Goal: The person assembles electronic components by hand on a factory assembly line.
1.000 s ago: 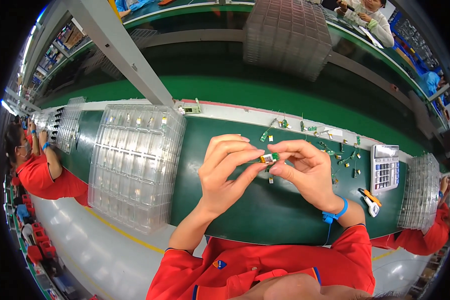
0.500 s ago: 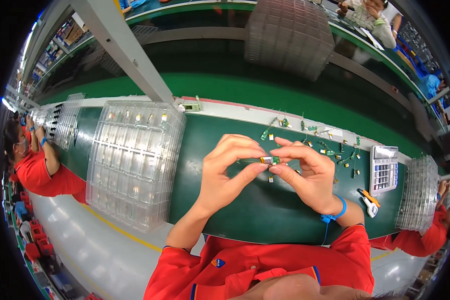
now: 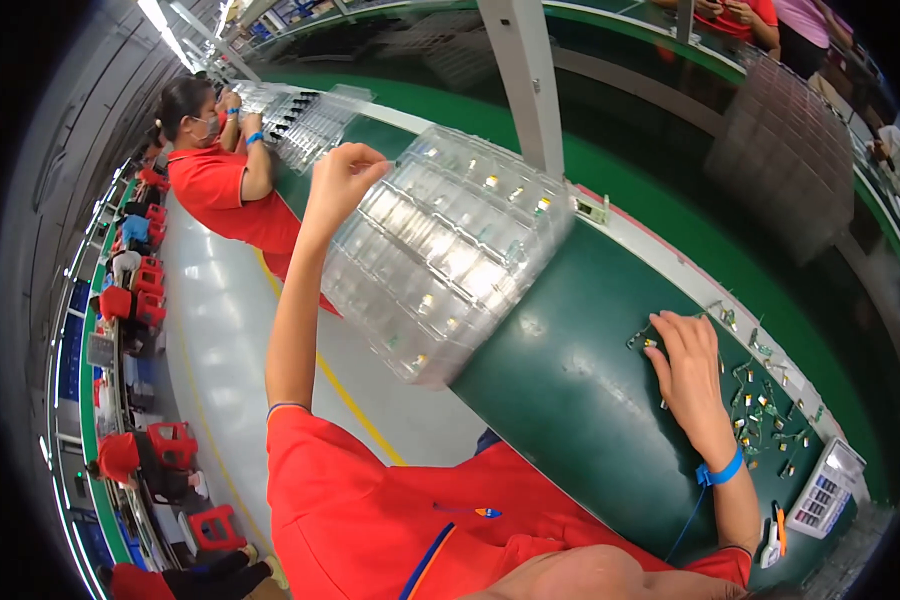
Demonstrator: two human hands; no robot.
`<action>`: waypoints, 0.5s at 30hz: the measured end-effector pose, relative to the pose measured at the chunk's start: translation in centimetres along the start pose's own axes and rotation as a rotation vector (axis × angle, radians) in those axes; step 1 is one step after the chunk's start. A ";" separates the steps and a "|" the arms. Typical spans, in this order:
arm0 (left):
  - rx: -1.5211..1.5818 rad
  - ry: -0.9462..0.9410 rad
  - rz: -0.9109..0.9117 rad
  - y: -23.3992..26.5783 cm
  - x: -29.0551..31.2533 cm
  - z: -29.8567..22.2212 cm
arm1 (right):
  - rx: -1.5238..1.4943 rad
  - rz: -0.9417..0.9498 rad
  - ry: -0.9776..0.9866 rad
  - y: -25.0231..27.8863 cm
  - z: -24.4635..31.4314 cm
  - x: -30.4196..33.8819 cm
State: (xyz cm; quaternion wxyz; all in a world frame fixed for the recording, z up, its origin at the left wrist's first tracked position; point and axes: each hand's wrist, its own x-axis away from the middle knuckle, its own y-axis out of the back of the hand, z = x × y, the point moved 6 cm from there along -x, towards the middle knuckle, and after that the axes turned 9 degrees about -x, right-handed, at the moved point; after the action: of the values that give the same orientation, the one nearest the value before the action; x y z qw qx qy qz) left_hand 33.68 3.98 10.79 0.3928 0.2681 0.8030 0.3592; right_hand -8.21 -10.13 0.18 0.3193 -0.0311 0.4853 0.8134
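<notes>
My left hand is raised at the far left corner of a stack of clear plastic trays, its fingertips pinched together. What they hold, if anything, cannot be made out. Small green circuit boards with yellow-and-white parts sit in some compartments of the top tray. Over the green table my right hand is lowered, thumb and fingers apart in a curve. A small circuit board with thin wires lies by its thumb tip. To the right of this hand, several more wired boards are scattered. A blue wrist strap circles my right wrist.
A calculator lies at the right, with orange-and-white cutters beside it. A grey post rises behind the trays. A co-worker in red sits at the far left, near another tray with black parts.
My hands have parted from around the small circuit board. The left went far left to the trays, the right down to the boards on the table. The whole view has turned left.
</notes>
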 end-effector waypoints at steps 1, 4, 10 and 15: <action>-0.179 -0.037 0.106 -0.4 -1.1 1.4 | 0.022 0.026 0.015 -0.7 -0.1 0.1; -0.407 -0.111 0.330 -2.2 -3.8 3.4 | 0.056 0.063 0.037 -1.4 -0.3 0.8; -0.522 -0.156 0.791 -8.0 -7.1 4.3 | 0.105 0.009 0.039 -1.3 -0.6 1.2; -0.856 -0.109 0.971 -11.0 -9.1 5.6 | 0.044 -0.035 0.081 -1.0 -1.3 1.6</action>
State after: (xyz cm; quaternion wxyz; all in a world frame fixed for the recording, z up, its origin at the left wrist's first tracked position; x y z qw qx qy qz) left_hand 41.61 -7.02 3.66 0.2981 0.4381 0.3554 0.7700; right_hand -9.25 -10.03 -1.85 0.3142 -0.0656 0.5151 0.7948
